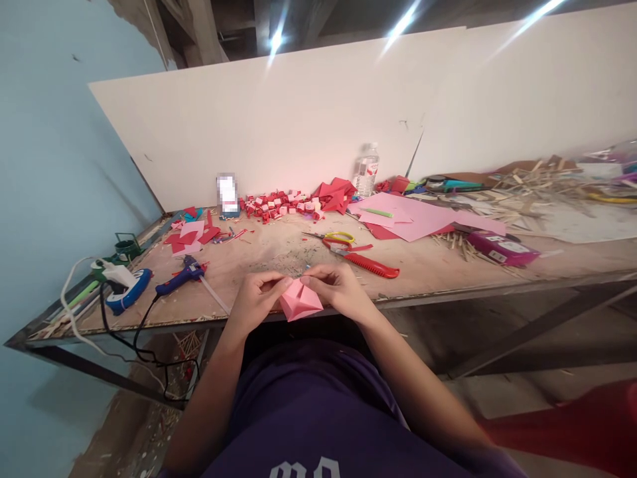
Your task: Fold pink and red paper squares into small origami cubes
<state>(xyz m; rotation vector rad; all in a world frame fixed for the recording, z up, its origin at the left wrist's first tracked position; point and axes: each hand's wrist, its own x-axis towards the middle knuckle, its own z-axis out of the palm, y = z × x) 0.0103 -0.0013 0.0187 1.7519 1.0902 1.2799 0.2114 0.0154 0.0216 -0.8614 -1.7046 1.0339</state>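
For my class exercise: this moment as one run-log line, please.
left hand: pinching folded pink paper; right hand: pinching same paper; beyond: scissors

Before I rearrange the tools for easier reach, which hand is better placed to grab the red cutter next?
Right hand, probably: it's nearer the red cutter than the left hand is, though both pinch the folded pink paper.

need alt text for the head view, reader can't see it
A person's left hand and right hand pinch folded pink paper at a cluttered workbench's near edge. Beyond lie scissors, a red cutter and a heap of small red and pink pieces; a blue glue gun lies to the left.
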